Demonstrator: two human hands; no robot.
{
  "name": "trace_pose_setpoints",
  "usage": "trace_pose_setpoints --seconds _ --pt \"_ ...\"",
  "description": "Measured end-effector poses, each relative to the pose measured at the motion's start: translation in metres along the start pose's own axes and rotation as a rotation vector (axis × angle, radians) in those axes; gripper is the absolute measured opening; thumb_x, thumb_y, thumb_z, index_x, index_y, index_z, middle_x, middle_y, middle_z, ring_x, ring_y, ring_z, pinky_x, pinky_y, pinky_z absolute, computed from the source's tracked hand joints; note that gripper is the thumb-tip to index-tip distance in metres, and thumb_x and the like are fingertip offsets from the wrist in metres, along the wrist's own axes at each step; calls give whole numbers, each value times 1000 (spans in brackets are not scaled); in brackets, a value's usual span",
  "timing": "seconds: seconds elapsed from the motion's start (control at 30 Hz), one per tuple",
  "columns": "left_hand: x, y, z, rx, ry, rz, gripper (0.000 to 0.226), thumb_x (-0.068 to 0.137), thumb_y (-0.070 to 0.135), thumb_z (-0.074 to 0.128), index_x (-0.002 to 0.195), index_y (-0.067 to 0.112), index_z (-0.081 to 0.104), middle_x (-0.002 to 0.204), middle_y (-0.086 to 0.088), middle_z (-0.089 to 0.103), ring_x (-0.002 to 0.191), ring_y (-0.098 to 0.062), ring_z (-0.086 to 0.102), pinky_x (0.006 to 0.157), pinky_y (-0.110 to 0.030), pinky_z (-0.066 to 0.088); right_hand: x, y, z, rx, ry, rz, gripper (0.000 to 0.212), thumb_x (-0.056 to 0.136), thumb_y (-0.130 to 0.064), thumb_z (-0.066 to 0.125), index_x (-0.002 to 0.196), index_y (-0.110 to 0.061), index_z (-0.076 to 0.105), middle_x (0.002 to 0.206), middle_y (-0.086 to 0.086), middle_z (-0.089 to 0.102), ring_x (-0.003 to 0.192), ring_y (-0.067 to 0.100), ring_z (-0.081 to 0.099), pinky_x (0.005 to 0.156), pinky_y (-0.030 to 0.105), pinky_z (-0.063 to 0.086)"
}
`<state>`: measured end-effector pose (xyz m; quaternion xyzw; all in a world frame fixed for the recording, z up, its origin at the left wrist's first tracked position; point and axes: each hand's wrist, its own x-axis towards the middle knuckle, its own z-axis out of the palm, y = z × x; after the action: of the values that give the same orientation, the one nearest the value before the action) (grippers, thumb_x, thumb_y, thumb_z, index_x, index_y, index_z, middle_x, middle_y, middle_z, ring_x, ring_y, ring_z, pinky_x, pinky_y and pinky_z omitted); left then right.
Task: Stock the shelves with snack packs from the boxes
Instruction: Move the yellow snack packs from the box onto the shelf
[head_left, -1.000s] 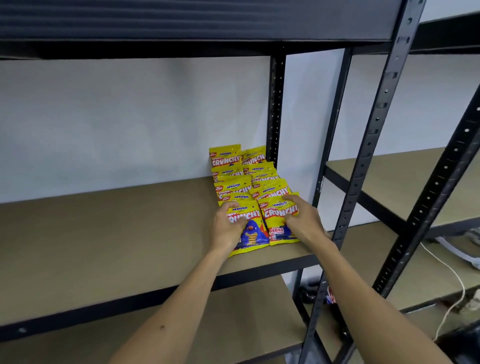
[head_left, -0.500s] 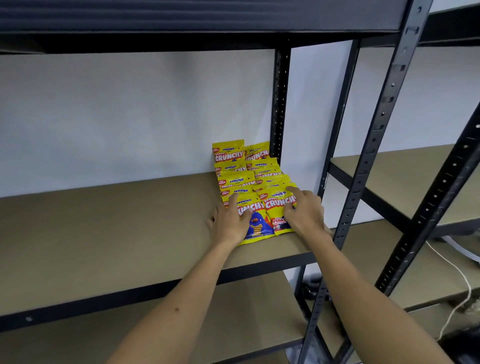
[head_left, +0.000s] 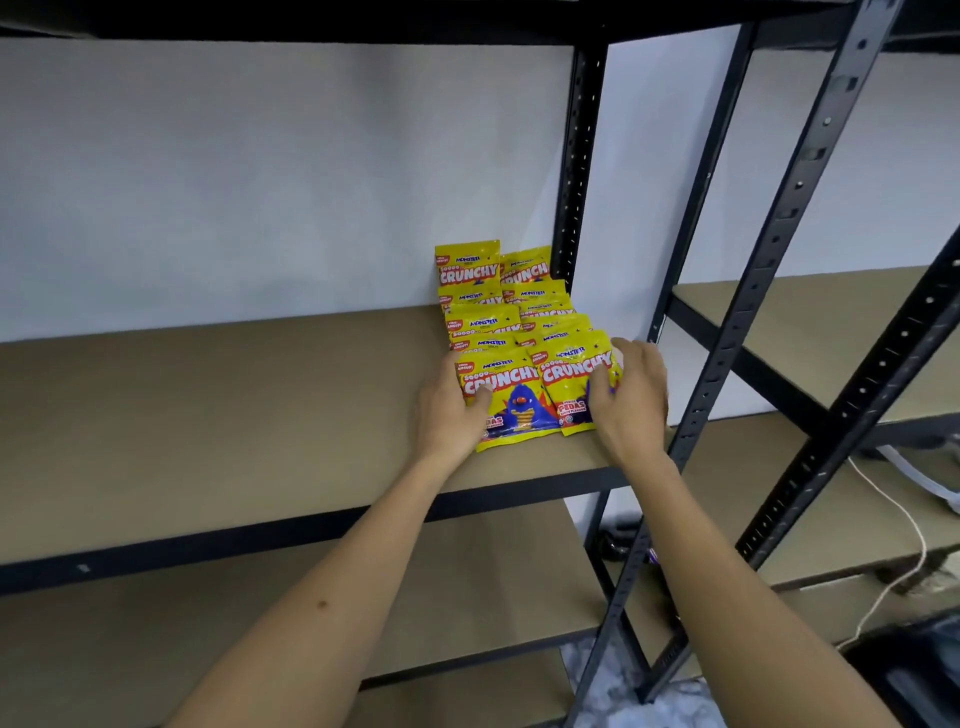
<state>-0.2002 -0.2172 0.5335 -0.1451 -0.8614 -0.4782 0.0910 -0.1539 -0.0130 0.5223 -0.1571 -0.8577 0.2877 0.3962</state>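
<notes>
Two rows of yellow Crunchy snack packs (head_left: 485, 306) stand overlapped at the right end of the tan shelf board (head_left: 208, 405), against the white wall. My left hand (head_left: 449, 410) grips the left edge of the front left pack (head_left: 511, 405), thumb on its face. My right hand (head_left: 631, 402) holds the right side of the front right pack (head_left: 569, 384), thumb across its front and fingers curled behind it. Both front packs lean back on the rows behind them.
Black perforated uprights (head_left: 779, 234) frame the rack at the right. A second rack with tan boards (head_left: 810, 322) stands further right. A lower shelf (head_left: 467, 582) lies beneath. A white cable (head_left: 909, 525) trails over the floor at the lower right.
Both hands have shifted from pressing on the front packs to gripping their outer edges; the front packs now lean more upright. The view has drawn closer.
</notes>
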Motion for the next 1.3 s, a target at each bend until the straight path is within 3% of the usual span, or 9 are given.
trace_pose_setpoints --seconds 0.17,0.3,0.47,0.6,0.7,0.83,1.0,1.2,1.3 --pt "-29 -5 -14 299 -61 86 56 95 32 55 144 15 35 133 -4 53 121 -20 52 90 -33 47 -46 5 -5 -8 157 -36 41 94 -27 43 128 -7 52 141 16 45 139 31 33 109 46 34" --pt "-69 -20 -26 590 43 420 41 96 32 44 130 11 54 115 -6 66 102 -24 63 83 -36 49 -116 -4 15 -42 104 -19 49 100 -31 33 139 -6 45 156 16 29 148 30 15 117 49 12" --pt "-106 -58 -38 762 -26 730 53 93 30 46 141 8 45 147 -11 45 137 -27 39 113 -43 28 -172 -18 33 79 -8 28 59 100 -34 35 151 -8 26 162 13 8 150 26 7 119 48 20" --pt "-124 -101 -65 815 -100 821 63 84 16 53 145 6 40 157 -13 26 148 -27 19 119 -48 17 -217 -29 48 63 -201 102 56 98 -31 41 150 -12 32 160 11 22 146 26 25 113 43 32" --pt "-150 -156 -89 747 -292 607 68 75 14 64 141 8 46 152 -16 37 143 -30 31 112 -53 31 -264 -33 58 37 -386 230 53 99 -28 48 149 -19 34 146 9 44 110 28 58 89 38 46" --pt "-214 -257 -138 604 -429 250 60 76 10 60 135 7 50 135 -20 51 128 -37 47 99 -50 46 -354 -46 75 -41 -612 371 46 98 -26 49 142 -15 40 83 19 62 53 10 43 58 34 44" --pt "-284 -365 -201 450 -462 -174 52 81 14 55 133 12 53 122 -16 62 110 -34 61 92 -40 51 -451 -92 103 -40 -794 516 53 97 -20 53 147 -19 37 138 13 52 124 32 51 92 44 48" --pt "-354 -438 -246 322 -475 -493 46 88 7 56 134 6 49 115 -21 63 103 -37 62 79 -39 49 -546 -133 159 -129 -995 772 53 84 -43 49 137 -35 46 113 11 66 100 35 61 88 41 48" --pt "-399 -470 -231 204 -449 -648 45 91 9 58 135 9 50 122 -16 63 111 -32 61 87 -35 48 -598 -121 169 -105 -1036 924 48 92 -21 56 139 -30 49 105 2 65 83 22 58 75 32 48"
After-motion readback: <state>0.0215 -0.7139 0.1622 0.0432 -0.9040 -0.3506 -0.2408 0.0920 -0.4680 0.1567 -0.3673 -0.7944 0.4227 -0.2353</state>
